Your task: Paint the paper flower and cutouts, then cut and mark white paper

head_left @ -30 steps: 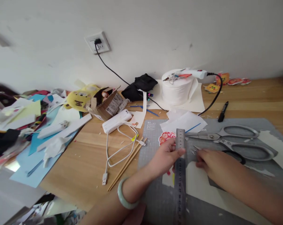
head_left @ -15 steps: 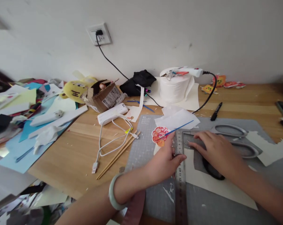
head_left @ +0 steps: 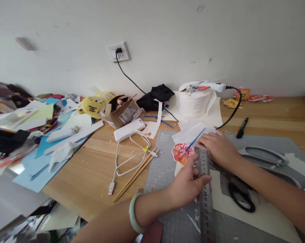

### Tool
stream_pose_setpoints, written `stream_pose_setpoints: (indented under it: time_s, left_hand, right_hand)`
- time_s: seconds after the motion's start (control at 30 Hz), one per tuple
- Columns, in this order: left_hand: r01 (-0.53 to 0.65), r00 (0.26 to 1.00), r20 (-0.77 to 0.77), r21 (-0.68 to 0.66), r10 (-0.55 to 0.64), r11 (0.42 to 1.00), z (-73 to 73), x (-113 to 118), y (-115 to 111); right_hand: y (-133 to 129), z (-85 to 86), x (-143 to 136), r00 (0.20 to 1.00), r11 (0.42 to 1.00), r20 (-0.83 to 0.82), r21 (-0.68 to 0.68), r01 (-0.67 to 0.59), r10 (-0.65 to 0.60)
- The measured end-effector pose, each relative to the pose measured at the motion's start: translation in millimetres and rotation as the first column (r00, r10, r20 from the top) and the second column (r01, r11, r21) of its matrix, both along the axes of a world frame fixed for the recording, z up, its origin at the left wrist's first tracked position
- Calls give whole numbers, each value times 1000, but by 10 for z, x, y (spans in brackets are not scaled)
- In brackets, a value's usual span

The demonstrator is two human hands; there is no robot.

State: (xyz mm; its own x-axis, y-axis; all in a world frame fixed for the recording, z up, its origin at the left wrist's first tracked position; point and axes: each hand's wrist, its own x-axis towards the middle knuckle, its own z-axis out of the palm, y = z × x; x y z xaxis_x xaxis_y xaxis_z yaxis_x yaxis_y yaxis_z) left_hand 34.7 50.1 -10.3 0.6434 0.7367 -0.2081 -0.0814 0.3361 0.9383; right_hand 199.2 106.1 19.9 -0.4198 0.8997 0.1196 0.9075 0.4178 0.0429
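Note:
A metal ruler (head_left: 205, 202) lies lengthwise on the grey cutting mat (head_left: 159, 179). My left hand (head_left: 186, 187) is closed on its middle, thumb across the top and fingers at the left edge. At the ruler's far end my right hand (head_left: 219, 150) has its thumb and fingers closed on the tip; the fingertips are partly hidden. Just left of them sits a red-and-orange flower-shaped paper cutout (head_left: 182, 152), with a thin blue paintbrush (head_left: 195, 141) across it. Under my right forearm is a cream paper sheet (head_left: 256, 212), with black-handled scissors (head_left: 241, 202) on it.
Large grey-handled scissors (head_left: 266, 156) and a black marker (head_left: 242, 128) lie right. Behind stand a tissue roll (head_left: 196, 103) and a cardboard box (head_left: 120, 113). A white cable (head_left: 117, 165), chopsticks (head_left: 134, 177) and a power bank (head_left: 129, 129) lie left, beyond them a paper pile (head_left: 41, 135).
My right hand has moved from beside the scissors to the ruler's far end. The left hand stays on the ruler. The whole view has shifted, so things appear further right and lower.

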Motion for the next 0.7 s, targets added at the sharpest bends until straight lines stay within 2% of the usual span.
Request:
stream_pose_setpoints:
  time_s: [0.17,0.27,0.33,0.4,0.5,0.57,0.63,0.7]
  left_hand:
    - [-51,991,121,-35,55,998,2,15,72]
    - [-66,984,162,-50,74,997,4,10,110]
    - [-79,989,126,-35,83,996,34,-18,149]
    - [-58,998,24,18,57,998,103,-73,205]
    - [56,989,-145,99,-42,994,257,-188,302]
    - [132,968,-228,126,-100,983,354,-264,354]
    - [225,937,-305,154,-170,962,422,-322,383]
    - [331,886,-401,193,-233,924,454,-353,388]
  right_hand:
    - [184,-27,-34,999,999,22,17,27,-28]
    - [164,-25,7,998,996,11,63,61,-62]
    - [16,-27,73,996,991,-11,99,93,-93]
    - [-242,-50,147,994,986,-36,121,111,-108]
    - [-718,-142,211,995,986,-70,147,75,-65]
    - [-978,-232,210,993,972,-115,237,10,18]
    - [-1125,-317,196,990,954,-140,300,11,32]
    - [-1159,-373,195,988,950,-153,312,33,16]
